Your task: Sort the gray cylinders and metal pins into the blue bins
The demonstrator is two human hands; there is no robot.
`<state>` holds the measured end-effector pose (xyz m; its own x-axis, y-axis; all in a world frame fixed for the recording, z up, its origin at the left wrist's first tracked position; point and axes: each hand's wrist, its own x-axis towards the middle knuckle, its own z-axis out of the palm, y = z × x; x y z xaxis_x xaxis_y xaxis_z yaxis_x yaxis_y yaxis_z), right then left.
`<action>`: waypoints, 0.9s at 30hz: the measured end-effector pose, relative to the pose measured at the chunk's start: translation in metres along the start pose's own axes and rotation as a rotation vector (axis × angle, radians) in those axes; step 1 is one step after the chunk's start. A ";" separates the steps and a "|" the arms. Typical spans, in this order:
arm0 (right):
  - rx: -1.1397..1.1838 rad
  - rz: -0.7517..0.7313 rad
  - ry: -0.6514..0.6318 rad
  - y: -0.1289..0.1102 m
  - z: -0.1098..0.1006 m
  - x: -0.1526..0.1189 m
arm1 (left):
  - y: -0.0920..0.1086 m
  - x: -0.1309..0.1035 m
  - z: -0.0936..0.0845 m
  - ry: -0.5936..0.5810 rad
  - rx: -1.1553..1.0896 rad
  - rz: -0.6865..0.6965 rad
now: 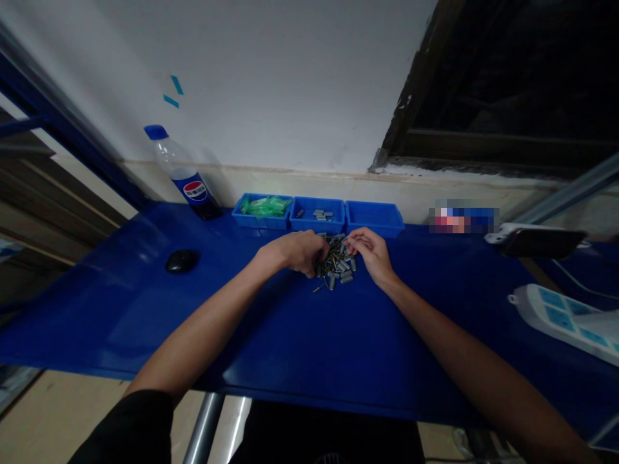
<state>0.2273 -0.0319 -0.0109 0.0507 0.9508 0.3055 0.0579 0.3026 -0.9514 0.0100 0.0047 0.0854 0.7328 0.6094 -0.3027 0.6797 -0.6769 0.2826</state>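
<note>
At parts pile (344, 265); left hand (302, 251), right hand (372, 250)

workshop: small parts (343, 265), blue bins (314, 225)

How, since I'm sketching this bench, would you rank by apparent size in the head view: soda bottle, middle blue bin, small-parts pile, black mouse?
1. Soda bottle
2. Middle blue bin and small-parts pile: too alike to rank, as the left fingers partly cover the pile
3. Black mouse

Dim light leaves faint glare on the table (309, 348), the window (512, 71) dark, the edges stretched, and one patch (464, 220) pixelated.
</note>
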 end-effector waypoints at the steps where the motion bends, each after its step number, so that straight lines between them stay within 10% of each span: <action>1: -0.003 0.002 -0.001 0.000 0.000 0.000 | 0.000 0.000 0.000 0.000 0.010 -0.003; 27: -0.011 0.020 -0.005 -0.003 0.001 0.001 | -0.042 0.006 -0.007 0.410 -0.369 0.120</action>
<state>0.2264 -0.0321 -0.0081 0.0470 0.9570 0.2862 0.0678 0.2828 -0.9568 -0.0142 0.0395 0.0784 0.7082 0.6975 0.1091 0.5032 -0.6071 0.6150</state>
